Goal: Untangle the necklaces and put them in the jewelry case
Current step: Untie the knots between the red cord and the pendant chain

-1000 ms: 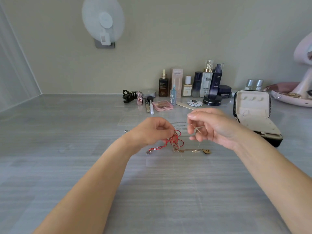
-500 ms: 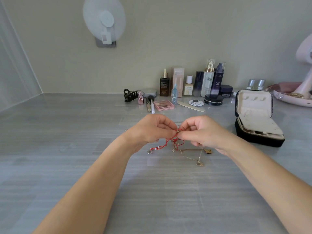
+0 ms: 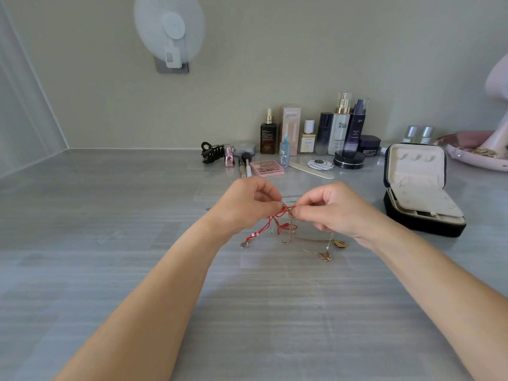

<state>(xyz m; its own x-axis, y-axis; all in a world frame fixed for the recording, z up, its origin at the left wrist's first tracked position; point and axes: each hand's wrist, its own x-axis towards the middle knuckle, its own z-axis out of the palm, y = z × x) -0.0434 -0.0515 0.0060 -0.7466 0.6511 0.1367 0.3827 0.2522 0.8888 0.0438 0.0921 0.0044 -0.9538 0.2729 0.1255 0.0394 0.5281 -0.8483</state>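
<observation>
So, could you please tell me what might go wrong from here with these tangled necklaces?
1. The left hand and right hand both pinch the knot of red cord necklace and thin gold chain; pulling apart might tighten it or snap the chain.
2. The gold butterfly pendant lies on the grey table and could snag when lifted.

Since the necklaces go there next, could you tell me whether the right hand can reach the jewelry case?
Probably yes: the jewelry case stands open right of the right hand, bare table between, though that hand pinches the tangled necklaces.
</observation>
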